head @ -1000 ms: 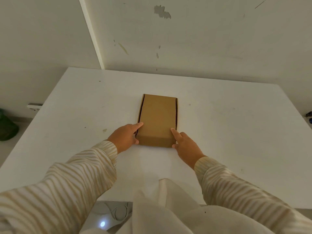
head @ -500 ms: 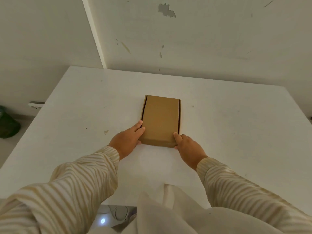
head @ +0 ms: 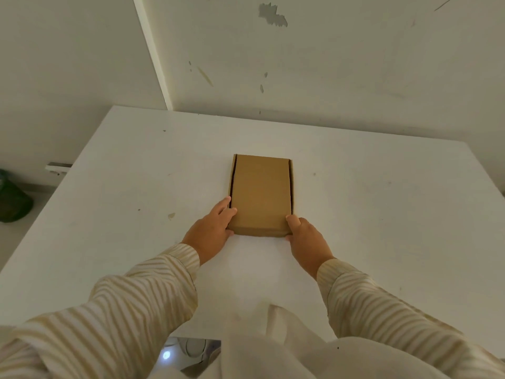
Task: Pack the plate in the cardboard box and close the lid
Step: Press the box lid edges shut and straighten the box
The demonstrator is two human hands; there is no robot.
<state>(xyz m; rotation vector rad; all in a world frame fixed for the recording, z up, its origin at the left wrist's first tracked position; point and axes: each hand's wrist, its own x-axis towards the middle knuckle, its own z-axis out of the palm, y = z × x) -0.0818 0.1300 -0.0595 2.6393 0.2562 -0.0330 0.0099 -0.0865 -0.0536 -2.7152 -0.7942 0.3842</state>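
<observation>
I'm pressing the cardboard box [head: 261, 194] lid down at frame centre, left hand [head: 211, 231] and right hand [head: 306, 237] gripping its near corners; plate presumably inside, next tucking side flaps.

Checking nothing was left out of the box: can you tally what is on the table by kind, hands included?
Cardboard box: 1, lid down
Hands: 2, left hand and right hand, each at a near corner of the box
Plates: 0 in sight
Total: 3, all on the white table

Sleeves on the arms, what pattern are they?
Cream sleeves with thin tan stripes, head view.
</observation>
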